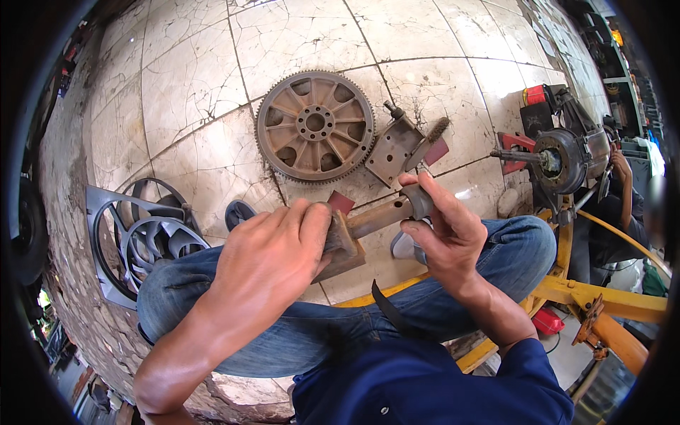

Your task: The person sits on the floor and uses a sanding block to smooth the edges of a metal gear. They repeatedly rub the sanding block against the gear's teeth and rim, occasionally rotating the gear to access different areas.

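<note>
A rusty metal part (379,219), a tube with a flat plate at one end and a round collar at the other, hangs above the floor between my hands. My left hand (273,248) wraps the plate end; its fingers hide much of it. My right hand (453,237) grips the dark collar between thumb and fingers. Just beyond lies a flat metal bracket (386,157) with holes, and a wire brush (427,146) rests across it. A large toothed flywheel (346,129) lies flat on the tiles. One reddish abrasive piece (341,202) shows behind the part.
Grey fan parts (152,241) lie left of my knee. On the right stand a hub assembly (559,161) and a yellow metal frame (602,296). Another person's hand (621,167) is near the hub. A second reddish piece (438,150) lies beside the brush.
</note>
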Demonstrator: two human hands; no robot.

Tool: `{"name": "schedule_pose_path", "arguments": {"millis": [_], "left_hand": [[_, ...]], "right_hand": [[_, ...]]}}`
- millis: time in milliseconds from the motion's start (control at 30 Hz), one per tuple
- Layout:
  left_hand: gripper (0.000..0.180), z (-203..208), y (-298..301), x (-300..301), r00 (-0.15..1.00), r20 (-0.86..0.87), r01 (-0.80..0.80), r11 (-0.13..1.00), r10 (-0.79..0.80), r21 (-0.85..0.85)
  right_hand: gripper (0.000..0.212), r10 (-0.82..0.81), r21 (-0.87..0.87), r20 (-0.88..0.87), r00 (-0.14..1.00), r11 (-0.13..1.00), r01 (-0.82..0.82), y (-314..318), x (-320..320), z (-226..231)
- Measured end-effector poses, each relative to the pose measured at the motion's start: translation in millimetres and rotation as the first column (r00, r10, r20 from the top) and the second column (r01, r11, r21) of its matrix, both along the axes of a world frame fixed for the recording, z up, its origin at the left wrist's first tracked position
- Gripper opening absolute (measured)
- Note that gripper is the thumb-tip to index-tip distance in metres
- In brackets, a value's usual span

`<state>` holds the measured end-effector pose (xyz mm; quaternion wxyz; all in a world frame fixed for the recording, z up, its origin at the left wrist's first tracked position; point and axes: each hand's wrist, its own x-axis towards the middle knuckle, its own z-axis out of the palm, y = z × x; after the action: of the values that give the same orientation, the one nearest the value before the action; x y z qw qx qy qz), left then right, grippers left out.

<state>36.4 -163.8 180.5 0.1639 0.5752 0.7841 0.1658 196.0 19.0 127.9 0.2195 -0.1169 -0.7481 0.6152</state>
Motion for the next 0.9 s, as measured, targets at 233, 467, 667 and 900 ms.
{"name": "schedule_pose_path", "arguments": {"millis": [233,467,667,900], "left_hand": [[0.043,-7,6,6,0.996,0.088,-0.02,1.0,0.022,-0.018],[0.041,-6,9,10,0.967,0.232,-0.085,0.993,0.1,-0.076],[0.041,-7,8,10,0.961,0.257,-0.081,0.994,0.098,-0.076],[0.042,-3,7,6,0.985,0.151,-0.08,0.995,0.089,-0.06]], "right_hand": [[0.061,-0.12,-0.011,0.035,0.992,0.993,0.12,-10,-7,-4],[0.059,-0.122,0.147,0.083,0.989,0.983,0.109,-8,-9,1],[0.058,-0.081,0.353,0.113,0.99,0.935,0.036,-1,-12,11],[0.055,0.022,0.052,0.089,0.996,0.998,-0.027,14,-8,3]]}}
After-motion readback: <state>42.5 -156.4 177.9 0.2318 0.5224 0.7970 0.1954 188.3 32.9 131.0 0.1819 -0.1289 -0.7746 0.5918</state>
